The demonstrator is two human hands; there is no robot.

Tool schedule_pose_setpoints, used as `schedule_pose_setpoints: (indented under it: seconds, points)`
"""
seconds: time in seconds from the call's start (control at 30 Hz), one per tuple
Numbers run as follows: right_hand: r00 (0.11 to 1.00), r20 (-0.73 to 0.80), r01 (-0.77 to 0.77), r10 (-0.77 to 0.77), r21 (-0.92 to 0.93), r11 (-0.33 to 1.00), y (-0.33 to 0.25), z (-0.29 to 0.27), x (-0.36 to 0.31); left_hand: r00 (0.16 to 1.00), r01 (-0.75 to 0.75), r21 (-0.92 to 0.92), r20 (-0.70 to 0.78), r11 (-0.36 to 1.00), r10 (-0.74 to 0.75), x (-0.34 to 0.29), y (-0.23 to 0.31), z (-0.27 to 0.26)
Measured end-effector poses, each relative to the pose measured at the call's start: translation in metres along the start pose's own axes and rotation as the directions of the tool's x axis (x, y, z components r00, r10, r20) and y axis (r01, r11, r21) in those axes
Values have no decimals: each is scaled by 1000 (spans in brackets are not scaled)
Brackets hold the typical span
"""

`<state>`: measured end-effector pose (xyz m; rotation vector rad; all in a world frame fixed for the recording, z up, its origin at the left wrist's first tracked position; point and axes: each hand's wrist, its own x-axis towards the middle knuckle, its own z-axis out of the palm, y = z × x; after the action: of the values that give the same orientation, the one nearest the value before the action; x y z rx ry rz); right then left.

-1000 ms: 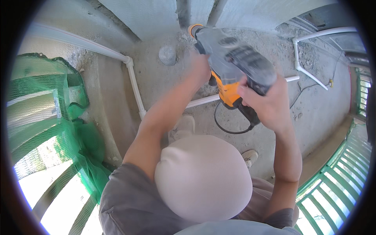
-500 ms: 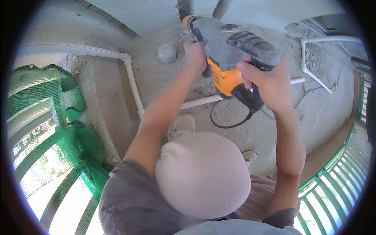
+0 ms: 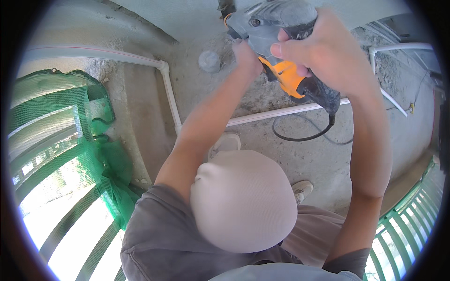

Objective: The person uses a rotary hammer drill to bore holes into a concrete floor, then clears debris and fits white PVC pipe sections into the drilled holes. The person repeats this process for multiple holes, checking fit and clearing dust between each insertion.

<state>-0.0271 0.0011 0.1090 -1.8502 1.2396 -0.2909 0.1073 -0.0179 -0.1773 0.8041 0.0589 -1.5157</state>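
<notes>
A grey and orange rotary hammer drill is held up at the top of the view, its nose toward the pale wall beside a dark groove. My left hand is closed around the front part of the drill, near its orange collar, with its fingers partly hidden. My right hand wraps the rear handle, thumb lying across the near side. Whether a bit touches the wall is hidden. A black cord leaves the drill's lower end and loops near the floor.
White pipe runs along the left, and another length crosses below the drill. A round grey lump sits on the dusty concrete. Green netting hangs over railings at left; a green railing stands at right. More white pipe lies at right.
The drill has moved up toward the wall, and its rear end has swung up. My right hand has risen with it; my left hand has shifted slightly right. Both keep their hold.
</notes>
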Motion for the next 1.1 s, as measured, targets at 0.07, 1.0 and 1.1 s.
schedule_pose_setpoints:
  seconds: [0.07, 1.0, 1.1]
  points:
    - [989, -95, -103, 113, 108, 989, 16, 17, -27, 991, 75, 0, -108, 997, -75, -19, 1, 0]
    - [820, 159, -109, 550, 986, -122, 202, 96, -108, 999, -35, 960, 33, -277, -11, -65, 28, 4]
    - [815, 191, -124, 547, 980, -157, 224, 103, -97, 1000, 22, 942, -22, -335, 4, -56, 26, 7]
